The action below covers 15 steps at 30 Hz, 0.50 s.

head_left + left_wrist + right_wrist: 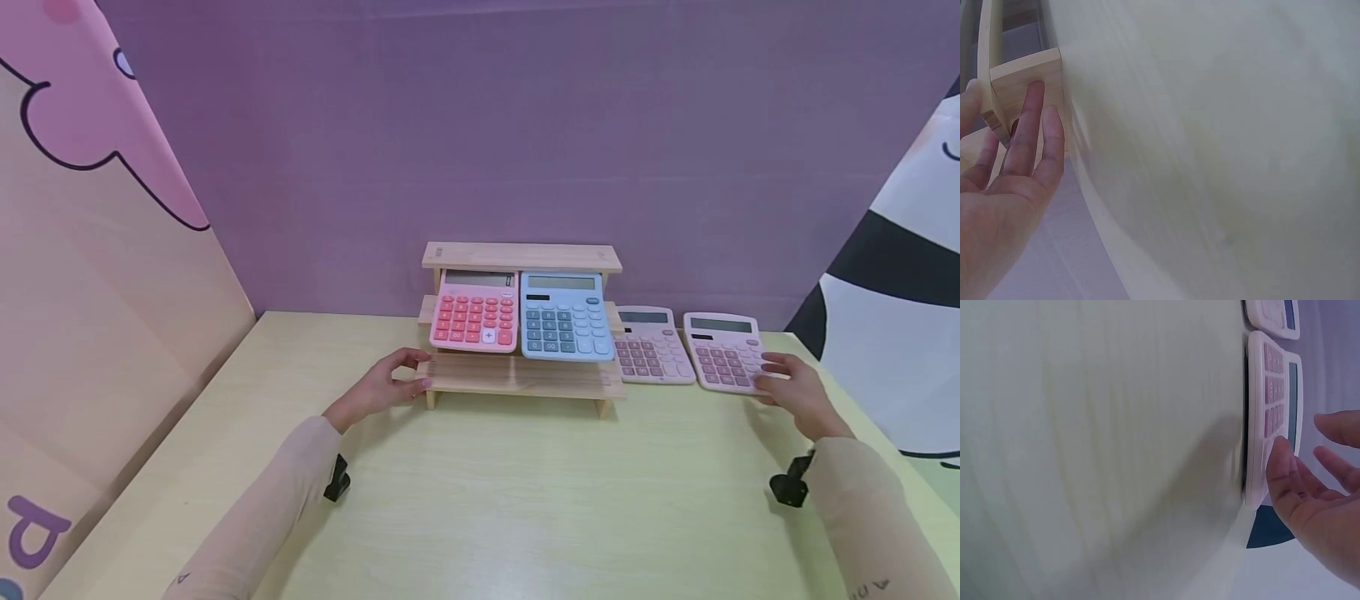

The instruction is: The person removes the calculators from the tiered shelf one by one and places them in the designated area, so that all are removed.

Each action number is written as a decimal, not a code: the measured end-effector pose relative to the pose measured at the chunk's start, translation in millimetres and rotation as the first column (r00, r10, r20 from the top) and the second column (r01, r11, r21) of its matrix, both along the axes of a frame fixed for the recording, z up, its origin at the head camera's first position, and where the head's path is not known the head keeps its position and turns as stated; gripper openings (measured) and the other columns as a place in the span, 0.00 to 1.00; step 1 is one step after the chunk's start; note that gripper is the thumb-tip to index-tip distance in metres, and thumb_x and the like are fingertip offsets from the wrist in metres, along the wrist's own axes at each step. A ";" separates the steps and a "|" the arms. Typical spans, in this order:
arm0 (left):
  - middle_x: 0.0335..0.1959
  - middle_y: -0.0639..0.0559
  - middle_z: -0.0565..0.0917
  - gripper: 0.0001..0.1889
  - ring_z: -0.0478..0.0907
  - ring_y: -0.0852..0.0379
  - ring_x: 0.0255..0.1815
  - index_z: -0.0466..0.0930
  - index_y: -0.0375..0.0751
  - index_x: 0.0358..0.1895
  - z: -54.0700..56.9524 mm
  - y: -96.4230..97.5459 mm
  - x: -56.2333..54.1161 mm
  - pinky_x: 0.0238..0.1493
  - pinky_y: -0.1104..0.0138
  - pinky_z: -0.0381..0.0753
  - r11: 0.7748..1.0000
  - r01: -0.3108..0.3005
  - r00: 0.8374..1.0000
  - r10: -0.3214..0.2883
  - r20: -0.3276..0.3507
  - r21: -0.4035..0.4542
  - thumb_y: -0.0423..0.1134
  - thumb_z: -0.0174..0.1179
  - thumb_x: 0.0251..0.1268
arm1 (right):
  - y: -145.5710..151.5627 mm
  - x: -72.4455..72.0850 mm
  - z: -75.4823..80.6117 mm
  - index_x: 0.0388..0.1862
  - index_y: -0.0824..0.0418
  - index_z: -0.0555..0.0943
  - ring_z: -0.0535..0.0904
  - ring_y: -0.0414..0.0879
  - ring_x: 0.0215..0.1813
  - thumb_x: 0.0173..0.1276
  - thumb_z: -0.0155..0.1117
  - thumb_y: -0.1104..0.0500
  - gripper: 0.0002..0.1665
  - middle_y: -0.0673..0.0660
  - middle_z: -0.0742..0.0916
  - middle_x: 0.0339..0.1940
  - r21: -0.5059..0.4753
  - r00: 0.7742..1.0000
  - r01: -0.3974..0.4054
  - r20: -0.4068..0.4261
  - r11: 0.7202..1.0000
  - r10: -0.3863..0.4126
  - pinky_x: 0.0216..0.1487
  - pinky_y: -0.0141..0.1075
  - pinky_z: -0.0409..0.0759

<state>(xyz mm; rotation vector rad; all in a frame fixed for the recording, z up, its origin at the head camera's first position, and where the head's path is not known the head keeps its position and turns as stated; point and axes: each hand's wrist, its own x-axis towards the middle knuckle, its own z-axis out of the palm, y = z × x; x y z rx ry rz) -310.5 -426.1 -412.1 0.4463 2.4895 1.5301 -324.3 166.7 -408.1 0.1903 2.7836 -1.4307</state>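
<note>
A wooden tiered rack (517, 379) stands on the table, bearing a pink calculator (474, 312) and a blue calculator (567, 317) side by side, both leaning back. My left hand (382, 385) is at the left end of its lowest shelf. In the left wrist view, the shelf end (1025, 69) lies between the thumb and the fingers (1029, 131). My right hand (798, 392) is at the right edge of a pale pink calculator (723, 354) lying on the table. Its fingers (1282, 475) are loosely bent, overlapping that calculator's edge; whether they touch it I cannot tell.
Another pale pink calculator (652, 350) lies between the rack and the rightmost one, its left side partly behind the rack. A purple backdrop (525, 125) rises behind the table (525, 500). Printed panels flank both sides.
</note>
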 end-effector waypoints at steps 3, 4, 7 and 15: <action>0.55 0.41 0.66 0.26 0.79 0.52 0.41 0.64 0.45 0.61 -0.2 0.0 -0.4 0.46 0.62 0.82 1.000 -0.001 1.000 0.001 0.002 0.004 0.41 0.60 0.60 | -2.9 -0.1 -0.8 0.67 0.76 0.47 0.69 0.25 0.32 0.68 0.49 0.59 0.37 0.78 0.59 0.63 0.001 1.000 -0.016 -0.008 1.000 0.016 0.33 0.26 0.81; 0.55 0.41 0.66 0.26 0.79 0.51 0.41 0.64 0.45 0.61 -0.2 0.0 -0.3 0.46 0.62 0.82 1.000 -0.003 1.000 0.003 0.004 0.004 0.41 0.60 0.60 | -4.1 0.5 -1.0 0.67 0.75 0.47 0.69 0.24 0.32 0.69 0.49 0.59 0.37 0.78 0.59 0.63 -0.002 1.000 -0.020 -0.009 1.000 0.020 0.34 0.26 0.81; 0.55 0.41 0.66 0.26 0.79 0.51 0.41 0.64 0.45 0.61 0.3 0.1 0.0 0.46 0.62 0.82 1.000 -0.005 1.000 0.005 0.005 0.003 0.41 0.60 0.60 | -7.8 3.3 -1.4 0.67 0.77 0.47 0.67 0.21 0.32 0.70 0.47 0.59 0.36 0.78 0.58 0.64 0.005 0.998 -0.057 -0.023 0.998 0.057 0.34 0.25 0.81; 0.55 0.41 0.66 0.27 0.79 0.52 0.41 0.64 0.45 0.61 -0.1 0.3 -0.3 0.46 0.61 0.82 1.000 -0.006 1.000 0.006 0.008 0.003 0.42 0.61 0.59 | -16.8 8.3 -2.1 0.64 0.79 0.51 0.68 0.20 0.33 0.70 0.48 0.61 0.32 0.78 0.64 0.58 0.040 0.990 -0.109 -0.084 0.993 0.112 0.34 0.28 0.81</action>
